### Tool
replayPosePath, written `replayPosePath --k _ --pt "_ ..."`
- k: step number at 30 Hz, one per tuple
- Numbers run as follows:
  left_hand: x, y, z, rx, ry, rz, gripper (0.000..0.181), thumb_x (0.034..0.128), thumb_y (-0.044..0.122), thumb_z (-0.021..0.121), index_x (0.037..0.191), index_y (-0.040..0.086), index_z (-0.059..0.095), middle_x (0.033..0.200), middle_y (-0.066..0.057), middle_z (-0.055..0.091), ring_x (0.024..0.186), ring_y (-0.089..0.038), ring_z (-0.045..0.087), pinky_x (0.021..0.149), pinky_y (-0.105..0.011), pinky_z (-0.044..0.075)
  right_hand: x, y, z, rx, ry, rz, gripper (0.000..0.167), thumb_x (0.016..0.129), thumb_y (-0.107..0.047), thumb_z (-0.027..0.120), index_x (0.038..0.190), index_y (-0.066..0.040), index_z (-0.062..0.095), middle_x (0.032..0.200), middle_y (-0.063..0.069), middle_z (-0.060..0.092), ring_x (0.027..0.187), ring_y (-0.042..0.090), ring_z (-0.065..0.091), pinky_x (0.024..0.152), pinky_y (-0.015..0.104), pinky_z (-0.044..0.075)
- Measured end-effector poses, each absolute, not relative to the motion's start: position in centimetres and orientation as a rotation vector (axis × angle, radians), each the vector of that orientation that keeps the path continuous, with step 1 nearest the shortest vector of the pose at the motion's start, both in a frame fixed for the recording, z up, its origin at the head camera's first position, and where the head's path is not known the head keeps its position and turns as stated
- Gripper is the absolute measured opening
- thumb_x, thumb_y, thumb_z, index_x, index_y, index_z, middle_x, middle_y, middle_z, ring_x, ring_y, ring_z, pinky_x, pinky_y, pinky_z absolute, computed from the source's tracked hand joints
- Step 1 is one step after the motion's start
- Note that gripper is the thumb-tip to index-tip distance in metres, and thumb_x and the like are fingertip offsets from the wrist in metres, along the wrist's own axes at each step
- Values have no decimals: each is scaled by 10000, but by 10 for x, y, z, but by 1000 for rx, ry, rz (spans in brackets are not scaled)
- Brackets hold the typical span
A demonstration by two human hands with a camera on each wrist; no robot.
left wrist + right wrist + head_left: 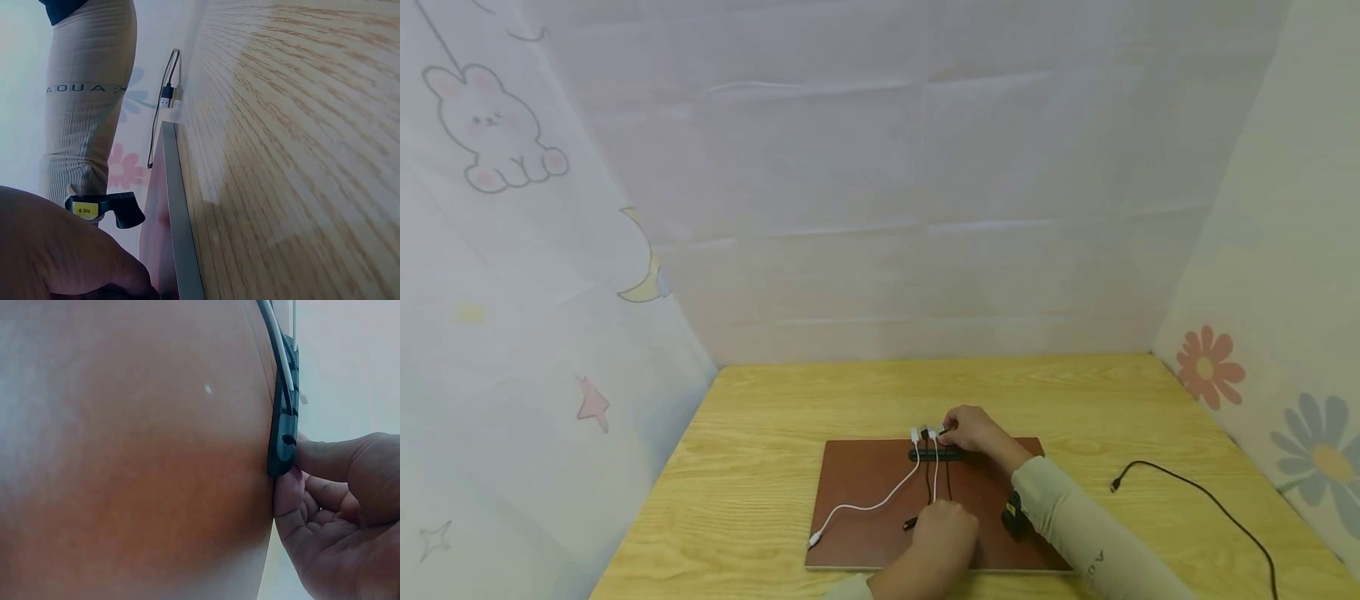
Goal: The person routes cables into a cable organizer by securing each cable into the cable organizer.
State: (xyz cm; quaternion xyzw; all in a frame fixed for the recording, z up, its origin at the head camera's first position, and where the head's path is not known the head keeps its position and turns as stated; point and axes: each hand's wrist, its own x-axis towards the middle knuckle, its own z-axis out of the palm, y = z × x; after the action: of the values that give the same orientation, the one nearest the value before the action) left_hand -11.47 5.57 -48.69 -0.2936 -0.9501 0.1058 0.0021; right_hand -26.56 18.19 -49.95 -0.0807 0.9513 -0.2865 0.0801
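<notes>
A black cable organizer (952,454) lies along the far edge of a brown board (857,467). A white cable (880,502), a second white cable (936,475) and black cables run from it towards me. At its right end, my right hand (972,428) pinches the plug end of a black cable (949,483); the right wrist view shows thumb and finger against the organizer's end (284,450). My left hand (942,533), fingers curled, holds that black cable lower on the board, though its grip is mostly hidden. A black plug (911,523) shows beside it.
Another black cable (1202,486) lies on the wooden table (760,433) at the right. A black wrist strap device (1015,515) sits by the right sleeve (1075,517). Patterned sheets hang behind and at both sides.
</notes>
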Motion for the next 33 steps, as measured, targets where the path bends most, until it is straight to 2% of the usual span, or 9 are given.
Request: replayPosePath --k 5,11,15,18,19,22,24,30,33 --pt "-112 55 -488 -907 -2923 355 121 925 244 699 852 270 791 837 86 688 776 -97 618 642 -256 540 -264 181 -497 -199 2852 -818 172 925 -198 748 873 -73 641 805 38 599 699 179 502 632 326 416" --pt "-106 54 -492 -876 -2804 403 165 920 251 673 790 242 774 767 34 645 726 -97 583 602 -233 514 -260 181 -496 -158 2826 -847 418 934 -197 731 627 -152 451 552 -32 341 511 125 309 506 278 292" --pt "-108 52 -491 -880 -2857 405 145 935 244 681 828 243 780 796 19 650 739 -106 590 589 -246 527 -262 182 -497 -178 2824 -896 486 937 -200 723 601 -179 373 514 -58 246 478 109 225 489 271 252" --pt "-110 51 -490 -882 -2929 364 131 946 234 681 865 241 783 826 12 651 769 -118 596 592 -261 538 -264 182 -498 -181 2814 -901 438 943 -209 713 630 -149 415 546 -33 277 510 125 244 520 291 265" --pt "-111 50 -489 -884 -2941 351 131 949 231 680 867 236 783 827 11 650 771 -121 600 590 -263 540 -264 182 -497 -179 2819 -895 376 941 -213 716 660 -123 483 574 -32 352 529 121 301 528 290 305" --pt "-112 49 -489 -896 -2951 311 137 950 220 680 857 219 781 815 7 642 764 -128 599 586 -268 539 -263 181 -497 -159 2827 -880 207 936 -217 723 858 -37 659 771 17 588 665 136 492 609 321 444" --pt "-111 47 -489 -904 -2959 296 128 947 224 688 859 215 780 827 8 648 766 -128 601 581 -274 539 -262 181 -497 -148 2823 -888 205 932 -207 726 988 -13 695 904 64 655 749 162 557 659 344 485" --pt "-109 45 -489 -883 -2987 250 96 929 210 705 871 207 781 851 8 649 785 -127 592 581 -292 536 -261 177 -497 -172 2796 -903 160 943 -179 693 867 -51 634 760 44 565 635 170 462 587 316 385" --pt "-109 43 -488 -880 -2982 236 76 918 204 721 873 205 781 848 9 647 786 -132 595 585 -292 540 -261 176 -495 -167 2821 -906 137 932 -175 697 946 -47 651 875 60 622 718 192 524 638 343 437"
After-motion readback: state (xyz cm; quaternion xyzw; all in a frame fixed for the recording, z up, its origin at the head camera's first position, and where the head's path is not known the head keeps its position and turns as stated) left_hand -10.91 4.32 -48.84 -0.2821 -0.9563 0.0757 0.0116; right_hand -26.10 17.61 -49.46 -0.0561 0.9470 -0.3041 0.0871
